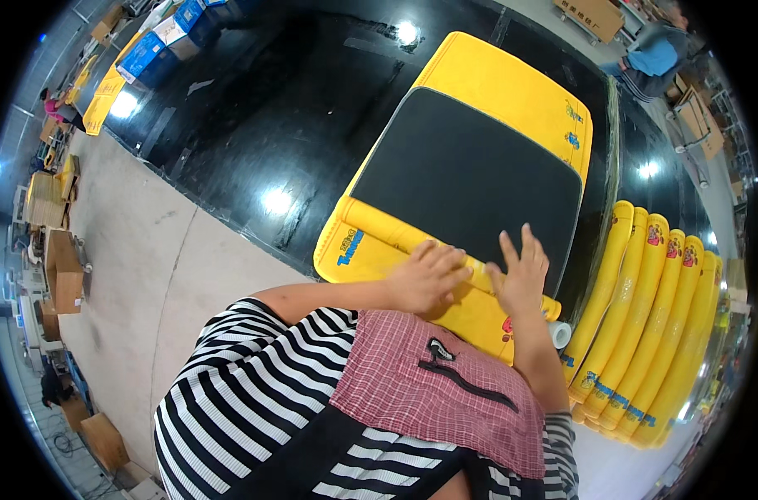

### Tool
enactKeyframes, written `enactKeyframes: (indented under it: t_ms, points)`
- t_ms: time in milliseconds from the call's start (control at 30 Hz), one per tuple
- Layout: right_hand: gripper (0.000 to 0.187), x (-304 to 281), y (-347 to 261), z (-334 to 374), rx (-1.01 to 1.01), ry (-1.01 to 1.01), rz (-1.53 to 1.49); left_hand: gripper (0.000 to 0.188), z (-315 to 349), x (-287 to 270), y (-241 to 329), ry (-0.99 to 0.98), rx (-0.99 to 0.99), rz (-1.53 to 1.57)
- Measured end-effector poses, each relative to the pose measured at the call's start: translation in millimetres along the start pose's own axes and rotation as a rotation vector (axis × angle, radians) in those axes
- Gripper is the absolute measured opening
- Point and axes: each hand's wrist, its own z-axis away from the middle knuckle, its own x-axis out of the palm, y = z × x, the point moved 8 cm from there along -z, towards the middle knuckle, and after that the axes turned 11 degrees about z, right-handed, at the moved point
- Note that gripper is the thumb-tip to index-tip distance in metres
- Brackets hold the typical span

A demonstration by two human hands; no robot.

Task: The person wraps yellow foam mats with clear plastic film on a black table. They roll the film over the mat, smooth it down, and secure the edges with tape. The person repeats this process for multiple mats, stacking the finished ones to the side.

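Head view: yr L hand (429,273) rests on the yellow roll (385,229), grip unclear; yr R hand (525,273) is apart, fingers spread, can't tell if touching; roll's along near edge of dark mat (479,162); plaid apron (446,379) hides some yellow.

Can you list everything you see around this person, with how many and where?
Yellow mat: one or more, yellow, on the table
Dark sheet: one, dark grey, on the yellow mat
Roll: one, yellow, across the dark sheet's near end
White tube end: one, white, right of the roll
Rolled bundles: at least six, yellow, at right
Table: black, glossy, under the mat
Boxes: several, blue, upper left
Cartons: several, brown, left background
Other people: at least two, blue and pink tops, background
Left grip: one, bare, on the roll
Right grip: one, bare, fingers spread, at the roll
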Motion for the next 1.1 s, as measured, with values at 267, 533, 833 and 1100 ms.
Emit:
enactKeyframes:
  t_ms: [267, 533, 833, 1100]
  points:
    - [0.065, 23, 0, -38, 0.094, 0.054, -0.01, 0.059, -164, -25, -100, -0.109, -0.112, -0.104]
    - [0.068, 46, 77, -140, 0.088, -0.055, -0.221, 0.064, -170, -41, -129, 0.141, -0.128, 0.02]
    - [0.069, 41, 71, -118, 0.103, 0.045, -0.004, 0.06, -188, -38, -155, -0.265, -0.393, -0.158]
    - [0.068, -5, -13, 33, -0.021, -0.035, -0.145, 0.061, -54, -28, -44, -0.371, -0.312, -0.097]
